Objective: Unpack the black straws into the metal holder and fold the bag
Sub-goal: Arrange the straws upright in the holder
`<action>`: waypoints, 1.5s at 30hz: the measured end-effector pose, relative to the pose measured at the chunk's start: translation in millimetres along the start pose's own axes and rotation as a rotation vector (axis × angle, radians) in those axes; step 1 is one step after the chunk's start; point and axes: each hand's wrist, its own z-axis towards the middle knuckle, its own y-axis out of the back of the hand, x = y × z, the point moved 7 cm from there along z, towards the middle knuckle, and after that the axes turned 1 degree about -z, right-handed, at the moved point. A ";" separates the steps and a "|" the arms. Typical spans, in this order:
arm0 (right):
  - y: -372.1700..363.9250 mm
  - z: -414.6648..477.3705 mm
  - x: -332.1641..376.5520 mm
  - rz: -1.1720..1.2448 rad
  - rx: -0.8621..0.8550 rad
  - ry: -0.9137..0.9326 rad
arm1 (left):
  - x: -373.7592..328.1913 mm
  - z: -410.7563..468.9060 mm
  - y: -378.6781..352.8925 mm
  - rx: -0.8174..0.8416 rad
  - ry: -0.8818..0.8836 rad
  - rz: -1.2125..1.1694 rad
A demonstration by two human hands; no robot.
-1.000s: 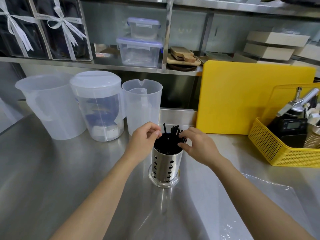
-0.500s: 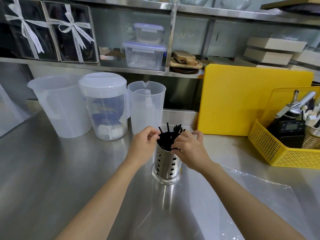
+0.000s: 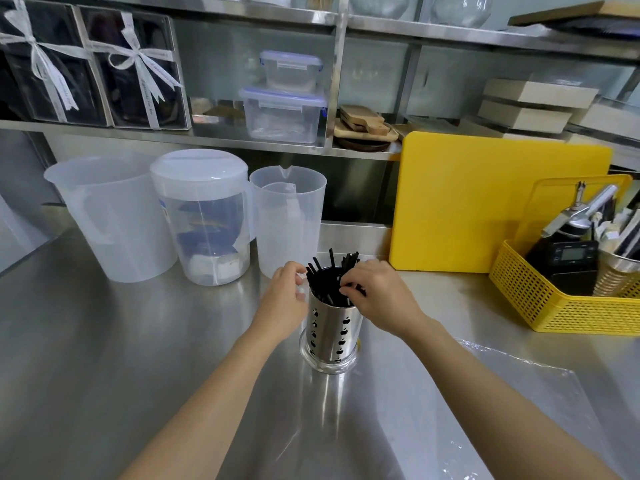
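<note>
A perforated metal holder [image 3: 330, 336] stands upright on the steel counter, filled with black straws [image 3: 327, 278] that stick up unevenly above its rim. My left hand [image 3: 285, 299] touches the holder's left rim with curled fingers. My right hand [image 3: 377, 294] reaches over the right rim, its fingertips pinching some of the straws. The clear plastic bag [image 3: 519, 403] lies flat and open on the counter to the right, partly under my right forearm.
Three translucent jugs [image 3: 204, 216] stand behind and left of the holder. A yellow cutting board [image 3: 485, 202] leans against the back. A yellow basket [image 3: 568, 303] with tools sits at the right. Shelves with boxes run above the counter.
My right hand has moved left over the holder's rim and closed on the straws. My left hand stays at the left rim. The camera has shifted slightly.
</note>
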 end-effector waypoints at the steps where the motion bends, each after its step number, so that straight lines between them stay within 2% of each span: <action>1: -1.8 1.2 -0.4 0.057 0.026 -0.031 | 1.4 0.9 -0.6 0.004 0.007 -0.011; 9: -11.4 15.1 4.0 0.130 0.118 -0.070 | -3.2 4.9 -5.8 0.065 -0.043 -0.105; 23: -31.5 22.0 -5.6 0.201 0.272 -0.145 | -8.1 8.9 -12.4 0.135 -0.176 -0.038; 34: -28.1 21.1 -10.8 0.232 0.248 -0.158 | -15.2 14.9 -7.2 0.160 -0.169 -0.068; 45: -24.8 23.8 -18.6 0.341 0.181 -0.237 | -19.7 28.7 16.0 0.068 -0.089 -0.222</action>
